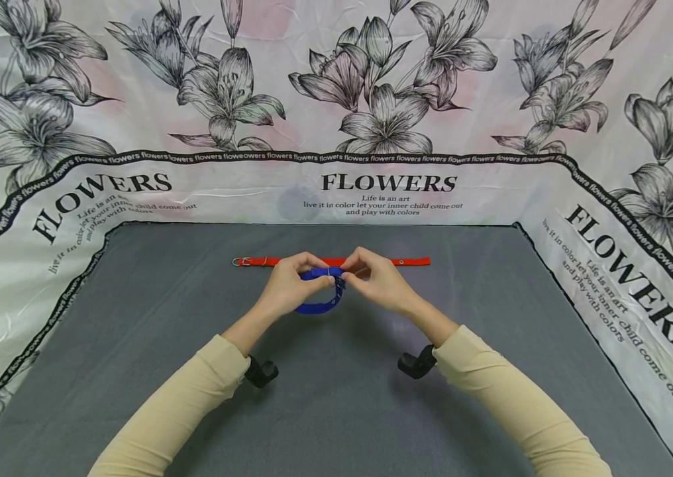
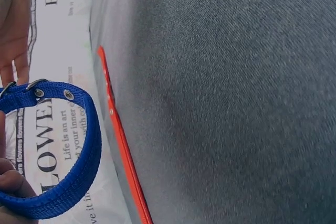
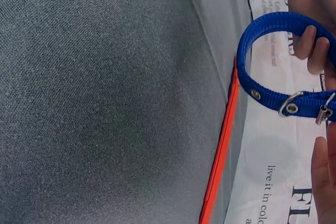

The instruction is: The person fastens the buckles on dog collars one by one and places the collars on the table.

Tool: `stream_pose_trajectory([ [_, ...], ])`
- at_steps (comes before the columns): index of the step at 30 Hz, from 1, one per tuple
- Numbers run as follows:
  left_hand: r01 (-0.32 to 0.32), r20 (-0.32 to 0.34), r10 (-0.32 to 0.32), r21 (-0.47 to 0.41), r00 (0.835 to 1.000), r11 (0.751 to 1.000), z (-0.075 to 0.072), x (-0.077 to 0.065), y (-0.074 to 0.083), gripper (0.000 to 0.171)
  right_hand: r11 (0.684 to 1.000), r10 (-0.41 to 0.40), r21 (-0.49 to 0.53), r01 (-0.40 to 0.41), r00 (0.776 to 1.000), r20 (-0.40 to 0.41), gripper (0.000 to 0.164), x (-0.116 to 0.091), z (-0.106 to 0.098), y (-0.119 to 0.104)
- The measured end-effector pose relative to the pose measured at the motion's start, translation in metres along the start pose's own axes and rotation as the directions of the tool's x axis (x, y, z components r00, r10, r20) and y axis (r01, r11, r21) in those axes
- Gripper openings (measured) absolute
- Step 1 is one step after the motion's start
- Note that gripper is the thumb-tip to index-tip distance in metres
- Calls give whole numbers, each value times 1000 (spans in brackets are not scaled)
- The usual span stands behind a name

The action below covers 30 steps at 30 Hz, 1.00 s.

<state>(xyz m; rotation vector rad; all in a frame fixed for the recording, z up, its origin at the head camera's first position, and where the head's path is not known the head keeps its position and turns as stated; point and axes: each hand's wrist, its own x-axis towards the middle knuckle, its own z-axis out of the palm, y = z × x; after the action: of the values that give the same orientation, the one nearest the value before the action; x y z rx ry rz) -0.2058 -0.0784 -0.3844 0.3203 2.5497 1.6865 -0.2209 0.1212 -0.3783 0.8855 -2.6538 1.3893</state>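
A blue dog collar (image 1: 317,308), its strap run through the buckle into a loop, is held up above the grey table. My left hand (image 1: 290,286) grips it, and in the right wrist view its fingers (image 3: 317,51) curl round the band. On the other side, my right hand (image 1: 385,283) pinches the collar near the metal buckle (image 3: 324,113). A D-ring (image 3: 286,103) and metal eyelets show beside that buckle. Part of the strap is hidden behind the fingers and cut off by the wrist frames.
Behind the hands, a red collar (image 1: 415,261) lies stretched out flat across the table, its buckle (image 1: 241,262) at the left end. The grey tabletop (image 1: 336,411) meets a white flower-printed cloth (image 1: 241,192) at the back and sides.
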Motion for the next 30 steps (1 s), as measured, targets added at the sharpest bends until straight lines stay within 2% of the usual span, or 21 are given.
stream_pose_trajectory([
  [5, -26, 7, 26, 21, 1000, 999, 4, 1, 0, 22, 997, -76, -8, 76, 997, 15, 7, -1, 1, 2],
  [13, -17, -7, 17, -12, 1000, 1000, 3, 1, 3, 22, 997, -71, 6, 71, 997, 4, 13, -3, -1, 4],
  [21, -18, 3, 18, -16, 1000, 1000, 3, 1, 2, 21, 994, -113, -10, 113, 993, 16, 14, -3, -1, 6],
  [25, -6, -9, 5, -24, 1000, 1000, 2, 0, 2, 22, 996, -92, 0, 92, 996, 12, 17, -5, 0, 4],
  [30, -1, -35, 0, -33, 999, 999, -1, 0, 2, 21, 999, -48, 24, 48, 999, 6, 24, -10, -4, -18],
])
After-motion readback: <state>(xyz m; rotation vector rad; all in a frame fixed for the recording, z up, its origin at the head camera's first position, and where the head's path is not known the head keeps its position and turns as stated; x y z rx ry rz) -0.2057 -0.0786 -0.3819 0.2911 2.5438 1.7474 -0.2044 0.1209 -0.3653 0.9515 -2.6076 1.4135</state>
